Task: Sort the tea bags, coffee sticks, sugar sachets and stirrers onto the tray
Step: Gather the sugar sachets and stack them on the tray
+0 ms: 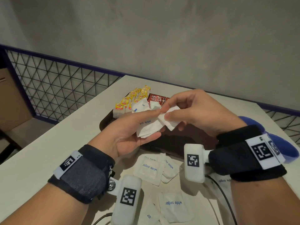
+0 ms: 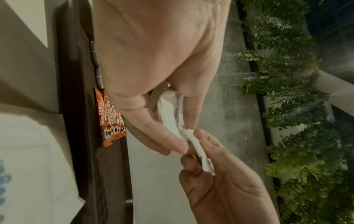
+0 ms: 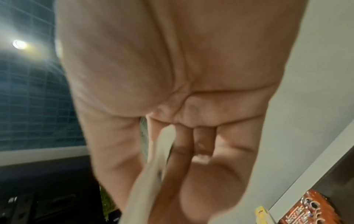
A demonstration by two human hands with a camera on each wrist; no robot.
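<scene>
A bare grey concrete wall [image 1: 162, 38] rises behind the off-white rectangular table [image 1: 40, 151], with a dark purple-framed wire mesh railing [image 1: 48, 88] alongside and leafy green fern plants [image 2: 298, 151] beyond.

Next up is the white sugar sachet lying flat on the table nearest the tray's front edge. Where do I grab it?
Pinch the white sugar sachet by its free left edge, coming from above-left. It lies flat, and its right side overlaps neighbouring sachets, so that edge is clearest.

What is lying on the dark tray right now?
On the tray lie yellow tea bags, red coffee sticks and some white sugar sachets. Both hands hide its middle, so anything there cannot be seen.
</scene>
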